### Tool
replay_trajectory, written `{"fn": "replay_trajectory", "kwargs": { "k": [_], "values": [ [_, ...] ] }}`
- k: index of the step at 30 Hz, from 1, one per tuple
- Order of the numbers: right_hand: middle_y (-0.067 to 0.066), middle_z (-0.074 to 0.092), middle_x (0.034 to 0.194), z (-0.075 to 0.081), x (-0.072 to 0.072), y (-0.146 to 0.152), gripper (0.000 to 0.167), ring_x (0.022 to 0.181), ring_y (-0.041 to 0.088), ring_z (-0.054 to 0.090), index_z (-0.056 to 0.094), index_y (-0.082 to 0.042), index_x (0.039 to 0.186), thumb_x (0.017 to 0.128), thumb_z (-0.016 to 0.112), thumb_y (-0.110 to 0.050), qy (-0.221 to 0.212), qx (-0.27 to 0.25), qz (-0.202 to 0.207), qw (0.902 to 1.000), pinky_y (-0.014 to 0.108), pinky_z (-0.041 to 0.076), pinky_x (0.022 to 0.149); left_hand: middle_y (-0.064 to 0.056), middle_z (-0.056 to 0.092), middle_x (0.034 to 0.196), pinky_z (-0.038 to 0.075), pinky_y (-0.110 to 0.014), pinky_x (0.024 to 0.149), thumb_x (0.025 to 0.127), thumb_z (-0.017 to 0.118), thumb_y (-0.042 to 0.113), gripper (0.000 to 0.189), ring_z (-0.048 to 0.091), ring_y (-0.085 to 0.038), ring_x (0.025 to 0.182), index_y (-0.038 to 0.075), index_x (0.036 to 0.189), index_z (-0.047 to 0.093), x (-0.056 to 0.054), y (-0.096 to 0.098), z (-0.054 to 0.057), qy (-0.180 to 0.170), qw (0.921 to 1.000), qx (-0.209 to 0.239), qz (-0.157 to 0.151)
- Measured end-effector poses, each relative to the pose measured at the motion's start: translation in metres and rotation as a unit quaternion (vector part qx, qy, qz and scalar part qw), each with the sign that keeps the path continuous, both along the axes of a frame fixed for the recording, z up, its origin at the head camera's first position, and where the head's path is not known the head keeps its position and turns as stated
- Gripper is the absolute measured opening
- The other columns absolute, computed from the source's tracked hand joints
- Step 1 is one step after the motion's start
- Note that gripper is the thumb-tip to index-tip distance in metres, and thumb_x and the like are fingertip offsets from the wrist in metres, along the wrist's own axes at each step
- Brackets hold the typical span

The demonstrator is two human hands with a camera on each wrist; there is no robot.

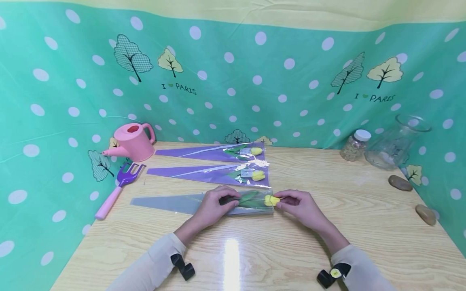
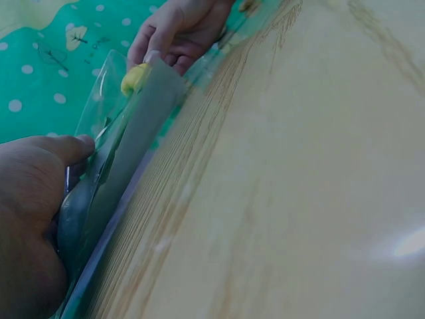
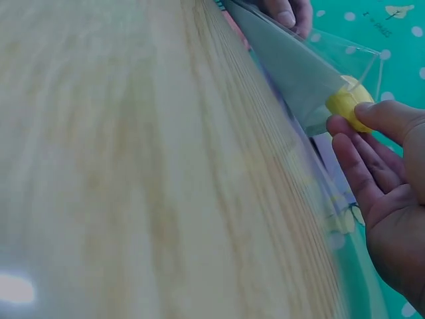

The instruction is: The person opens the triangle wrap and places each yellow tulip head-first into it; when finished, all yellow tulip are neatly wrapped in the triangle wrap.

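Observation:
A grey flower sleeve with a clear front lies nearest the person, its narrow end to the left. Partly inside it is an artificial yellow tulip, whose green leaves show through the clear film. My right hand pinches the tulip's head between thumb and fingers at the sleeve's wide opening, as the right wrist view shows up close. Around the sleeve's middle, my left hand grips the film with thumb and fingers. In the left wrist view the sleeve's mouth stands raised around the bloom.
Behind lie two purple sleeves, each with a yellow tulip. At the left stand a pink watering can and a purple hand fork. To the right are a lidded jar, a glass vase and two stones.

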State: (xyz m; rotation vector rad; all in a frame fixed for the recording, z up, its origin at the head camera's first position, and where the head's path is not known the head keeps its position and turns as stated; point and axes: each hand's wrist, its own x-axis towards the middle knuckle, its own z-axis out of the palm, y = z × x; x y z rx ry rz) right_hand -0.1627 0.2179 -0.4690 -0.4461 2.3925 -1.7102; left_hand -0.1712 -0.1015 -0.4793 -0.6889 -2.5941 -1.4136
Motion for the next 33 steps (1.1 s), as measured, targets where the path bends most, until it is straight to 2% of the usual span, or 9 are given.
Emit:
{"fn": "replay_trajectory", "kwargs": {
  "k": [8,14,19,25,33],
  "values": [
    [0.01,0.074,0.113,0.0,-0.005,-0.008,0.029,0.097,0.01,0.073,0.076,-0.01,0.119,0.091,0.079,-0.018,0.024,0.012,0.009,0.9996,0.024,0.061,0.086,0.005,0.077,0.115,0.055,-0.039,0.106,0.09,0.081,0.019,0.018,0.07,-0.016,0.115,0.023,0.107,0.08,-0.002,0.0,0.002,0.009,0.9999,0.004,-0.002],
    [0.013,0.077,0.114,-0.003,-0.009,-0.011,0.028,0.096,0.01,0.075,0.076,-0.007,0.119,0.093,0.077,-0.016,-0.01,-0.015,0.019,0.9997,0.024,0.061,0.086,0.004,0.077,0.117,0.054,-0.041,0.106,0.09,0.081,0.018,0.018,0.07,-0.017,0.117,0.022,0.108,0.079,-0.005,-0.002,0.002,0.014,0.9999,0.001,-0.007],
    [0.018,0.078,0.112,-0.006,-0.014,-0.013,0.029,0.097,0.013,0.077,0.073,-0.002,0.122,0.096,0.073,-0.013,-0.023,-0.033,0.049,0.998,0.023,0.06,0.09,0.004,0.076,0.118,0.054,-0.042,0.106,0.091,0.08,0.018,0.019,0.069,-0.018,0.117,0.021,0.109,0.079,-0.006,-0.003,0.002,0.012,0.9998,-0.007,-0.012],
    [0.018,0.078,0.114,-0.007,-0.017,-0.014,0.03,0.103,0.016,0.077,0.069,0.0,0.128,0.101,0.066,-0.013,-0.029,-0.027,0.096,0.9946,0.022,0.059,0.093,0.005,0.076,0.118,0.054,-0.042,0.106,0.091,0.079,0.02,0.019,0.069,-0.017,0.117,0.021,0.11,0.079,-0.006,-0.003,0.001,0.005,0.9998,-0.013,-0.013],
    [0.014,0.078,0.116,-0.006,-0.017,-0.015,0.03,0.106,0.013,0.076,0.069,-0.004,0.13,0.102,0.064,-0.014,-0.039,-0.01,0.098,0.9943,0.02,0.058,0.094,0.006,0.076,0.117,0.055,-0.042,0.105,0.092,0.079,0.02,0.019,0.069,-0.017,0.116,0.02,0.111,0.079,-0.006,-0.005,0.0,0.005,0.9998,-0.017,-0.012]
  ]
}}
